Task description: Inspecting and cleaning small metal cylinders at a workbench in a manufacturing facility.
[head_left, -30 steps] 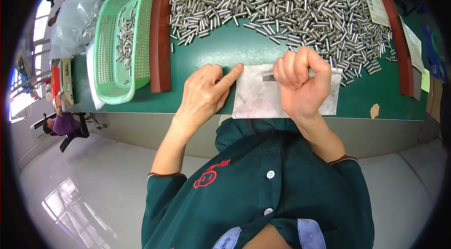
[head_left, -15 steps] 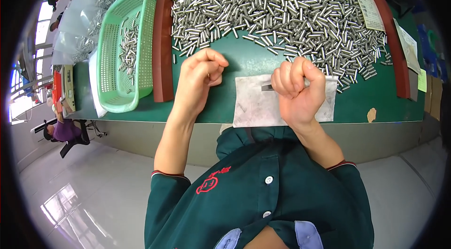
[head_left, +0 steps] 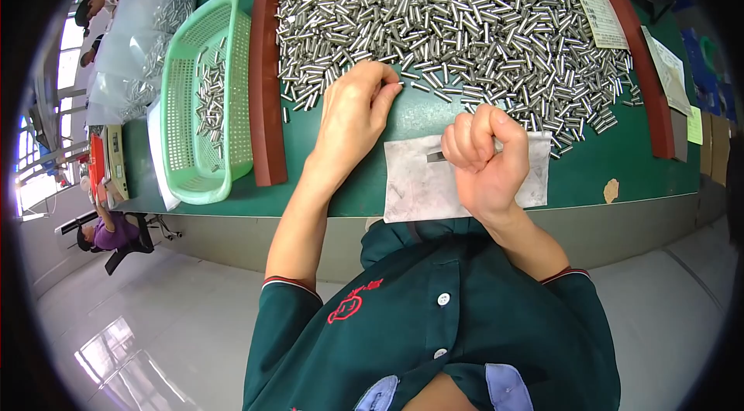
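A wide heap of short shiny metal pins [head_left: 465, 16] covers the far part of the green table. At the heap's front edge is my left hand [head_left: 355, 105], its thumb and forefinger pinched together with a small bright pin end showing at the tips. My right hand [head_left: 492, 159] is closed in a fist, palm side up, above a stained white cloth [head_left: 415, 190] at the table's near edge. From that fist a flat dark metal tool [head_left: 436, 156] sticks out to the left; most of it is hidden by the fingers.
Left of the heap runs a dark red rail [head_left: 266, 85], with a green plastic basket [head_left: 174, 101] of pins beyond it. Another red rail [head_left: 649, 93] bounds the right side, papers lying by it. Clear bags [head_left: 128, 55] of pins and a scale [head_left: 116, 159] stand far left.
My left hand has moved forward and right to the heap's edge, turning its back upward. The right hand stays over the cloth, still gripping the tool. The whole view has shifted slightly.
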The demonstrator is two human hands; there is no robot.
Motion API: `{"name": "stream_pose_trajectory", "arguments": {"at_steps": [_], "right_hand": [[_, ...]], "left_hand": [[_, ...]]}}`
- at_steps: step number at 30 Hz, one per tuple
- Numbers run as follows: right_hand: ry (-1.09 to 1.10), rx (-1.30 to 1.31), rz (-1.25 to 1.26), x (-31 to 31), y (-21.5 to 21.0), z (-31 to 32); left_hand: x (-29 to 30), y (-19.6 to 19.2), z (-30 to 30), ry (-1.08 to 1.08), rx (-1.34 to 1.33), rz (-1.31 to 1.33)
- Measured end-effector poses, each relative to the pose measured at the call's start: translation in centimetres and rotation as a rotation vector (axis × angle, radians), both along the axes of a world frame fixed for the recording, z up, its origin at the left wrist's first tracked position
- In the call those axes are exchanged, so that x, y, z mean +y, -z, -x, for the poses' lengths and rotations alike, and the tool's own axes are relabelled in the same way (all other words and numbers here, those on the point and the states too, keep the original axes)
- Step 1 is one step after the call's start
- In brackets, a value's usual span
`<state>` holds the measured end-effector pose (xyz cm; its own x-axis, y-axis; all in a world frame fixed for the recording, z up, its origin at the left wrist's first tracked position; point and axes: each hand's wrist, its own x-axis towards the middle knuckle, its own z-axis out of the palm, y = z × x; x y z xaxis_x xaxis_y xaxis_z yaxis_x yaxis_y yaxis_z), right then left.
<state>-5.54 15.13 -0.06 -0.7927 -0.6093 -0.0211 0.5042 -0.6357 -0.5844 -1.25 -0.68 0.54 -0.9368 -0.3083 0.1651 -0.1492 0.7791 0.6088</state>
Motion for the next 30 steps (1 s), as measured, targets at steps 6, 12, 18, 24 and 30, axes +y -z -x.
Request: {"name": "stream_pose_trajectory", "arguments": {"at_steps": [6, 12, 18, 24, 30], "right_hand": [[-0.035, 0.035, -0.041, 0.1, 0.3, 0.1], [-0.005, -0.016, -0.016, -0.1, 0.0, -0.1], [-0.003, -0.035, -0.018, -0.2, 0.0, 0.0], [-0.01, -0.034, -0.017, -0.3, 0.1, 0.0], [-0.003, -0.029, -0.012, -0.3, 0.1, 0.1]], "left_hand": [[0.2, -0.2, -0.8, -0.091, -0.025, -0.787], [-0.3, 0.1, -1.1, -0.048, -0.022, -1.363], [-0.8, 0.2, -1.2, -0.022, -0.019, -1.434], [-1.0, 0.4, -1.3, -0.012, -0.014, -1.473], [-1.6, -0.3, -1.5, -0.121, 0.027, -1.535]]}}
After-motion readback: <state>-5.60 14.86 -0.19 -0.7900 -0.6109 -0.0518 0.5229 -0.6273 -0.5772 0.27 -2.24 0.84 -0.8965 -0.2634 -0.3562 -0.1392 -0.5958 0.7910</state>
